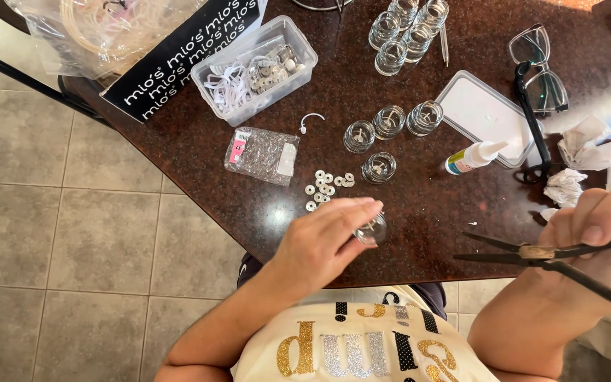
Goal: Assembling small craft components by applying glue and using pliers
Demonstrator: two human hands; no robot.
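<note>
Fingers of your left hand (323, 244) close around a small glass jar (374, 230) at lower centre, steadying it; your right hand (592, 233) grips long-nose pliers (532, 253), tips aimed jarward.

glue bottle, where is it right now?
In the head view the glue bottle lies on its side on the right part of the dark table, its nozzle against the clear flat lid, left of the crumpled tissues.

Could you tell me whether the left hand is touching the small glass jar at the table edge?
Touching. The head view shows the left hand with its fingers wrapped around the glass jar, no gap between them.
</note>
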